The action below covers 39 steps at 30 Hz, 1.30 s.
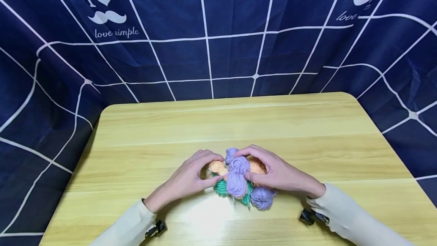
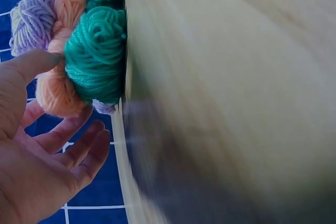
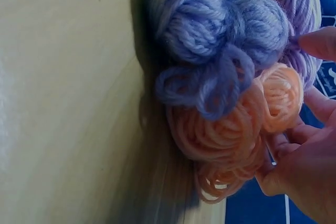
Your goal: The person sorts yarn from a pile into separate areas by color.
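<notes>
A pile of small yarn skeins sits on the table between both hands. My left hand (image 1: 189, 175) grips a peach skein (image 2: 55, 90) from the left, its thumb on the near side and fingers round the far side. Below that skein lies a green skein (image 2: 97, 56). From the right, my right hand (image 1: 281, 172) holds a lavender skein (image 1: 236, 183) on top of the pile, thumb at its narrow middle. Its other fingers reach behind an orange skein (image 3: 220, 129). A darker purple skein (image 1: 262, 197) with loose loops lies at the near right of the pile.
The pile rests on a light wooden table (image 1: 153, 132) with rounded far corners. A dark blue cloth (image 1: 177, 60) with white lines hangs behind and at both sides. Black wrist devices (image 1: 156, 229) show at both sleeves.
</notes>
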Each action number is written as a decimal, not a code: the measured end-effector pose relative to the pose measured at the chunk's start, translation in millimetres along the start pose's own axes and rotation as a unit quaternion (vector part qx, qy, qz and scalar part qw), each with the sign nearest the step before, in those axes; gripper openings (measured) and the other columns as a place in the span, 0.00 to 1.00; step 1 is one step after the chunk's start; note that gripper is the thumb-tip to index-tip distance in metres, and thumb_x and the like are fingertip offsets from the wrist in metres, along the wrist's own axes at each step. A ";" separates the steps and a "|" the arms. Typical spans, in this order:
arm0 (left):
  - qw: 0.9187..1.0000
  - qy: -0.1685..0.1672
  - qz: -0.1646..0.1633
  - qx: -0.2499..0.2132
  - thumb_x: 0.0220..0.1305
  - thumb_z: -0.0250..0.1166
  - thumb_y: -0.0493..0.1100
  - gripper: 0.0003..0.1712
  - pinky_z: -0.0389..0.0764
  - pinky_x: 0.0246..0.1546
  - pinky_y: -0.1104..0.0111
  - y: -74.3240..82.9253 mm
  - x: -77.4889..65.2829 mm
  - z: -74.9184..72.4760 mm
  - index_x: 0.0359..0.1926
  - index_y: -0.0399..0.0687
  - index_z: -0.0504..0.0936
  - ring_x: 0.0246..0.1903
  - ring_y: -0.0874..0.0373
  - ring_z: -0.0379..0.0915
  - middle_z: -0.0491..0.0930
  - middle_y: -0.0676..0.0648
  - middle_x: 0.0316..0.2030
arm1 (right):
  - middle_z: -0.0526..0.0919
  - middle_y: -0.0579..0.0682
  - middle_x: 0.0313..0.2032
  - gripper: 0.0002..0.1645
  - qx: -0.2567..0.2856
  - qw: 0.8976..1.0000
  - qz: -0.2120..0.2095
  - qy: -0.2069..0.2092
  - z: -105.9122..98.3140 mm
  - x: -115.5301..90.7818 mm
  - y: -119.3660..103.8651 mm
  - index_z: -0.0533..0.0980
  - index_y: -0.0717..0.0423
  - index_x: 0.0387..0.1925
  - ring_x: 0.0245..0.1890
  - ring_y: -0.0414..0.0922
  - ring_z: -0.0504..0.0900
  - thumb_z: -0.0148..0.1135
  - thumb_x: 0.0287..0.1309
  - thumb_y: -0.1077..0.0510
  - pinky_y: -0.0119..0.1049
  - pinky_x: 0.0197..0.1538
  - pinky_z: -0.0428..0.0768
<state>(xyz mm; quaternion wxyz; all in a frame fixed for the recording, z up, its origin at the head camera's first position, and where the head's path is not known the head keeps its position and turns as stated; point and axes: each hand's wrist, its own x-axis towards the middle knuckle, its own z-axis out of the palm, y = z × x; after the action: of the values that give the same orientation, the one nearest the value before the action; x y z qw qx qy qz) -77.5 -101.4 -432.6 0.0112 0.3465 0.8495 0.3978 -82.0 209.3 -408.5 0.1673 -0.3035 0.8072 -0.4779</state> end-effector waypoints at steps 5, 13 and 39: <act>1.000 0.007 0.001 0.001 0.67 0.80 0.51 0.26 0.80 0.62 0.57 0.4 -1.6 -0.6 0.62 0.52 0.85 0.58 0.60 0.77 0.84 0.57 0.57 | 0.82 0.44 0.59 0.23 0.025 1.000 0.009 -0.006 -0.6 2.7 0.9 0.78 0.40 0.64 0.56 0.49 0.80 0.72 0.71 0.56 0.41 0.59 0.81; 1.000 -0.001 -0.003 -0.016 0.68 0.79 0.50 0.26 0.79 0.61 0.58 -0.9 -2.7 -1.4 0.63 0.53 0.86 0.58 0.62 0.76 0.83 0.59 0.56 | 0.85 0.46 0.50 0.23 0.042 0.999 0.022 0.009 0.3 3.8 1.6 0.80 0.42 0.56 0.49 0.50 0.80 0.72 0.63 0.64 0.38 0.51 0.81; 0.997 -0.015 0.002 -0.075 0.68 0.79 0.42 0.19 0.81 0.58 0.59 -1.1 -0.1 -3.6 0.58 0.53 0.87 0.54 0.60 0.79 0.84 0.57 0.54 | 0.86 0.48 0.47 0.19 0.070 0.994 -0.002 0.083 -7.2 -3.5 4.1 0.82 0.47 0.53 0.52 0.51 0.81 0.73 0.63 0.66 0.53 0.62 0.73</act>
<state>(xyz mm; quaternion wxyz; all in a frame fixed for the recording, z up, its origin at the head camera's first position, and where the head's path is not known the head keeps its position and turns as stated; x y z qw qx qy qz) -79.1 -104.3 -430.8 0.0488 0.3519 0.8164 0.4552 -84.7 217.9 -408.6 0.1199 -0.2520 0.7821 -0.5572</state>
